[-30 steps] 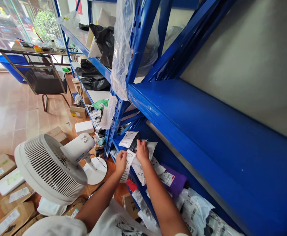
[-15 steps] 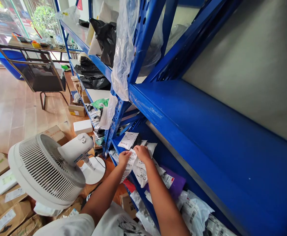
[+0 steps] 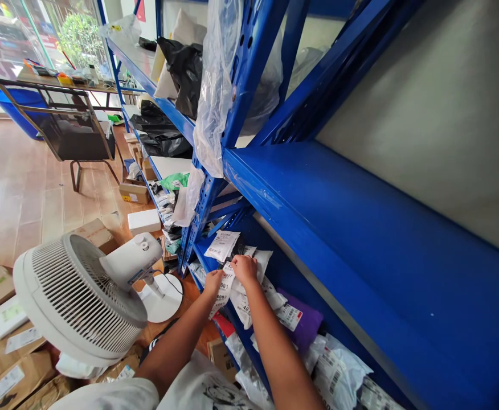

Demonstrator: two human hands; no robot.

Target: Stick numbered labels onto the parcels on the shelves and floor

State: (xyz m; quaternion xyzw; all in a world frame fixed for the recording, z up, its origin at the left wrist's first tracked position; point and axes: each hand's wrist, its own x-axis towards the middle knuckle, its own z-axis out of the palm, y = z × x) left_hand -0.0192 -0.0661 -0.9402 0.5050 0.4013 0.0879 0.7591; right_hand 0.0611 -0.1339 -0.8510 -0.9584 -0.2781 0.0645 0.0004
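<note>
A strip of white number labels (image 3: 222, 293), printed 4017, 001 and 4002, hangs between my hands over the lower shelf. My left hand (image 3: 214, 281) is closed on the strip's left edge. With fingers pinched, my right hand (image 3: 244, 269) is at the strip's top end, at the upper label. Beneath and beside the strip lie white parcel bags (image 3: 243, 307) with number labels, partly covered by my right forearm. Just beyond my hands a white parcel bag (image 3: 223, 245) with a printed label rests on the shelf, with something black next to it.
A purple parcel bag (image 3: 303, 319) and a pale blue parcel bag (image 3: 339, 367) lie along the lower shelf. The blue upper shelf (image 3: 339, 210) juts out at right. A white fan (image 3: 82, 302) stands left, among cardboard boxes (image 3: 23, 376). A chair (image 3: 61, 125) stands farther back.
Both hands have shifted slightly down. The label 4016, readable at the strip's top before, is no longer seen there; 4017 is now by my right fingers.
</note>
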